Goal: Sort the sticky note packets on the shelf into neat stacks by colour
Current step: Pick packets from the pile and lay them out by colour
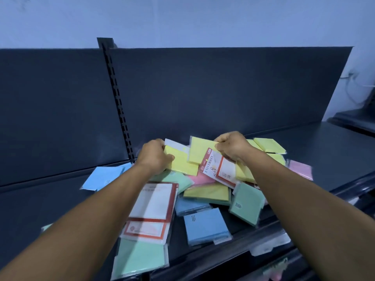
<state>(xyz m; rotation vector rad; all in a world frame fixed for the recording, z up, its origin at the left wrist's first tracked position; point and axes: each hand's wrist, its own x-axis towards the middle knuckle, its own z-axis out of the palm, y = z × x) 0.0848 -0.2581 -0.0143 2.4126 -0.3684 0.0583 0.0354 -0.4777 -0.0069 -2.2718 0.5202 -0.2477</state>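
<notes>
Left hand (153,157): grip closed on the near-left corner of a yellow packet (179,162), thumb on its upper face, the other fingers hidden beneath. Right hand (231,147): grip closed on the right edge of a second yellow packet (199,150), which is tilted and overlaps the first; the fingers curl over the edge, and how much lies under the palm cannot be told. Just beneath the right hand, a red-and-white labelled packet (220,169) slants across the pile, touching both yellow packets. Both held packets sit at the back of a loose heap on the dark shelf (316,151), close to the shelf's upright back panel (223,88). Further yellow packets (269,145) lie just right of the right hand. In front of the grips, pink packets (199,178) show between an olive-yellow packet (209,192) and the labelled one; another pink packet (300,172) lies apart at the right. Green packets (246,203) and blue packets (206,228) overlap nearer the shelf's front edge. Under the left forearm lies a second red-and-white labelled packet (154,207), resting on a green one (140,258). A lone blue packet (103,177) lies apart at the left, beside the slotted upright (117,98). No colour is yet stacked.
</notes>
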